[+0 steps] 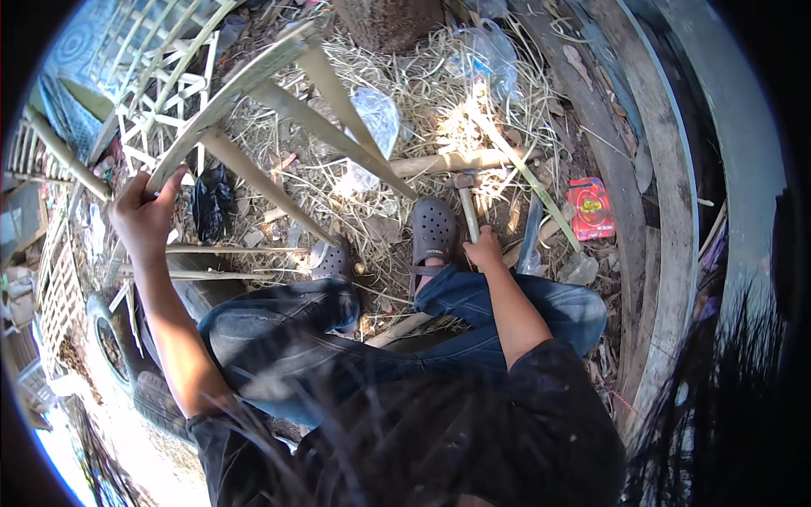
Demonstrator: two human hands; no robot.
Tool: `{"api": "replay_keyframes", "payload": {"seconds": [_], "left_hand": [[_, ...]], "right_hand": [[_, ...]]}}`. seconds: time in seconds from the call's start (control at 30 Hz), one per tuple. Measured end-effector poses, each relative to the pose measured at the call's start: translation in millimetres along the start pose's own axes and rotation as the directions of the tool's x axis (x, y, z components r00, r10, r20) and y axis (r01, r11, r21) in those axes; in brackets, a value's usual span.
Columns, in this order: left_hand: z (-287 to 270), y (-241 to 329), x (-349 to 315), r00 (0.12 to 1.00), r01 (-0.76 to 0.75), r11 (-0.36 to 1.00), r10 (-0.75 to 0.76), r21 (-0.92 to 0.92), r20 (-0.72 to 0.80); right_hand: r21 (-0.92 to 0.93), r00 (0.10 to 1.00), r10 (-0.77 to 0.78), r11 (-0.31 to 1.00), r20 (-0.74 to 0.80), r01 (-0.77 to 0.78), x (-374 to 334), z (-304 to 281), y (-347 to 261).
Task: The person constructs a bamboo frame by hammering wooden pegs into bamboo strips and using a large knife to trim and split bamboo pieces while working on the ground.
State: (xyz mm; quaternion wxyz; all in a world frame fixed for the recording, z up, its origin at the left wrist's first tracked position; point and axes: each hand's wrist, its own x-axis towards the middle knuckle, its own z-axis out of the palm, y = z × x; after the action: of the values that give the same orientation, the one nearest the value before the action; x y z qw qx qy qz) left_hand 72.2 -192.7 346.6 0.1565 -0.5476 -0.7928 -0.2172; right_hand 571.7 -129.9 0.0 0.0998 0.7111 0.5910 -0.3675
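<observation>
My left hand (145, 215) is closed round the near end of a long bamboo rail (215, 110), held raised at a slant. Three bamboo rods (266, 186) stick out of that rail and slope down to the right, their lower ends by my feet. My right hand (484, 251) grips the handle of a hammer (469, 209) low beside my right clog. The hammer's head points away from me, close to a bamboo pole (460, 160) lying on the ground.
Bamboo shavings and a split strip (528, 177) litter the ground. A red packet (591, 209) lies right of the hammer. Long planks (667, 127) run along the right side. Clear plastic (376, 118), bamboo lattice (169, 63) and tyres (108, 338) are to the left. My clogs (435, 228) stand between my hands.
</observation>
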Motion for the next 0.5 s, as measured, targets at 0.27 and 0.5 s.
{"api": "replay_keyframes", "payload": {"seconds": [0.27,0.5], "left_hand": [[-13,38,-3,0.987,-0.105,0.994,0.102,0.015,0.125],[-22,30,-21,0.995,-0.064,0.994,0.070,-0.090,0.068]], "right_hand": [[-0.011,0.986,-0.118,0.993,-0.114,0.118,-2,9,14],[-0.103,0.993,-0.102,0.990,-0.053,0.097,-28,-18,-4]]}}
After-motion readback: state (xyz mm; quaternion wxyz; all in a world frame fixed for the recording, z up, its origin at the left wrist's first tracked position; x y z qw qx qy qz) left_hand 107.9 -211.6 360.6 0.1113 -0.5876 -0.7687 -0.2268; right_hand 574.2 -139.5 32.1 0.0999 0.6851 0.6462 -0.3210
